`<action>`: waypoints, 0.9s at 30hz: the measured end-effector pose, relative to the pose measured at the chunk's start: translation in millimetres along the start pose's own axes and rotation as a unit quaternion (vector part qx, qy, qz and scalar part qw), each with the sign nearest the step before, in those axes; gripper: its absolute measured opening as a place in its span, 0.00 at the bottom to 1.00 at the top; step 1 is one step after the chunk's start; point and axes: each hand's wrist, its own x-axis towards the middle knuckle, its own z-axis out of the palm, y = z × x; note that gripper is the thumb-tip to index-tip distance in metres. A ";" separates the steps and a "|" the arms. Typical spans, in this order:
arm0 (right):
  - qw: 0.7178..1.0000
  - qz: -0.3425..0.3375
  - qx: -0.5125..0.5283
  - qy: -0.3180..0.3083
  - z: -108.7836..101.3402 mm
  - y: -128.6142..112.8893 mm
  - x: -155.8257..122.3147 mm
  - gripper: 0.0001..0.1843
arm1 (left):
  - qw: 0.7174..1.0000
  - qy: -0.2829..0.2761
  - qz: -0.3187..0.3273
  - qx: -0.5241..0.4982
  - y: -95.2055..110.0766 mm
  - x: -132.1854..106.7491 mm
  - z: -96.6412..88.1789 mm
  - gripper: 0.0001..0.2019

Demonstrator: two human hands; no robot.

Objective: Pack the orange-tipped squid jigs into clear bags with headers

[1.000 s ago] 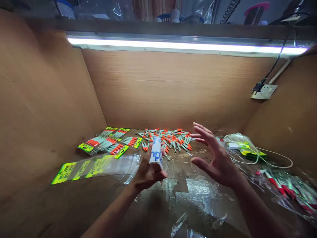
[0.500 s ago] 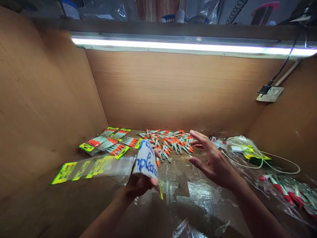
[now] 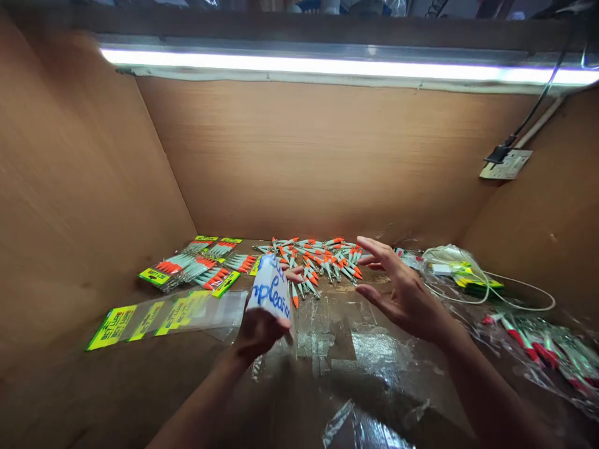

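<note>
My left hand [image 3: 259,333] is closed round a white piece with blue script lettering [image 3: 270,290]; whether it is a card, a wrapper or a roll I cannot tell. Its fingertips show past the far right side, with the thumb at the lower edge. To the right, my right hand [image 3: 397,290] hovers open, fingers spread and nothing in them. Beyond and between the hands lies a loose pile of orange-tipped, pale fishing lures [image 3: 322,259]. At left, filled lure packets [image 3: 191,268] lie behind a fanned row of clear bags with yellow headers [image 3: 145,321].
A bunched clear plastic bag [image 3: 449,262], a white cord [image 3: 538,304] and yellow-headed packaging lie at right. Nearer are red-and-green lures in plastic [image 3: 547,349]. Wooden walls enclose the bench; a lit tube lamp [image 3: 327,65] spans above, and a socket [image 3: 508,163] sits on the right.
The whole view has shifted, so the scene sits slightly higher. My left hand has turned a little, and a yellow edge beneath it no longer shows. My right hand stays open.
</note>
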 end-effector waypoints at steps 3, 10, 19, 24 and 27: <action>1.000 0.003 0.015 -0.014 5.5 -0.8 -1.4 0.34 | 0.995 -0.073 -0.006 -0.062 -5.1 -4.4 9.5 0.36; 0.955 0.071 0.274 -0.093 67.6 9.6 3.9 0.31 | 0.910 -0.201 -0.086 -0.353 -20.0 -25.9 39.2 0.44; 0.835 0.151 0.515 -0.122 108.6 9.5 41.3 0.29 | 0.758 -0.260 -0.202 -0.563 -38.3 -28.4 36.8 0.54; 0.866 0.143 0.470 0.095 96.7 20.2 43.6 0.29 | 0.727 -0.242 -0.246 -0.594 -44.9 -25.3 32.1 0.53; 0.904 0.165 0.360 0.161 75.4 45.1 31.4 0.32 | 0.715 -0.213 -0.246 -0.619 -45.1 -25.4 34.2 0.50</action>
